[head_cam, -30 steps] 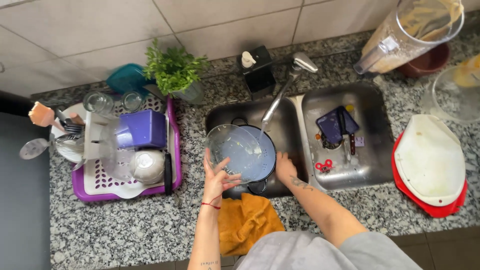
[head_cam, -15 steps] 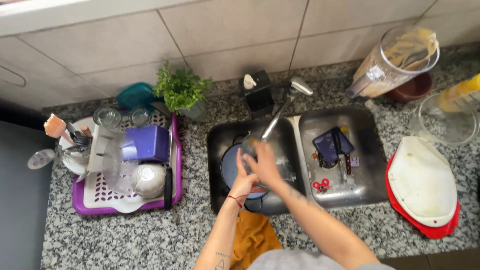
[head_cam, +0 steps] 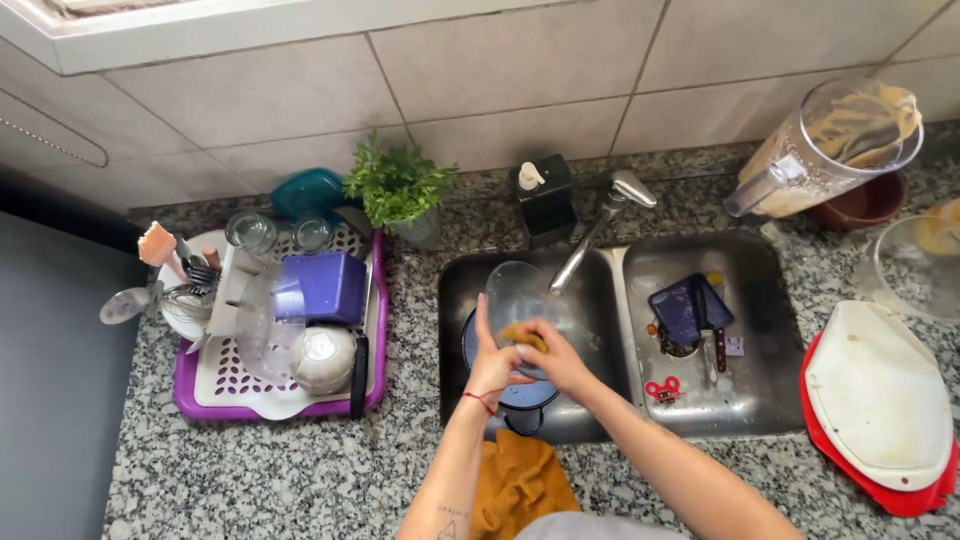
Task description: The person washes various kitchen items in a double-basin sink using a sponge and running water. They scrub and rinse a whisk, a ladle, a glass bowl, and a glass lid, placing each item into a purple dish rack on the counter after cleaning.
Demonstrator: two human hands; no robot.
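Center frame, left sink basin [head_cam: 455, 300]: left hand [head_cam: 490, 365] grips the rim of a clear glass lid [head_cam: 515, 295], held tilted above a dark pan [head_cam: 520, 395]. Right hand [head_cam: 555, 358] closed on a yellow sponge [head_cam: 522, 337], pressed to the lid. Faucet [head_cam: 600, 225] just above. Purple drying rack [head_cam: 200, 395] with dishes at left on the granite tabletop [head_cam: 300, 470]; orange cloth [head_cam: 515, 480] at bottom center.

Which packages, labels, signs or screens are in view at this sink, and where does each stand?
No signs or screens.
Soap dispenser: behind the left basin, a dark box with a pale pump, no label to tell.
Plastic jug: top right on the counter, clear, tilted, smeared tan inside, no label to tell.
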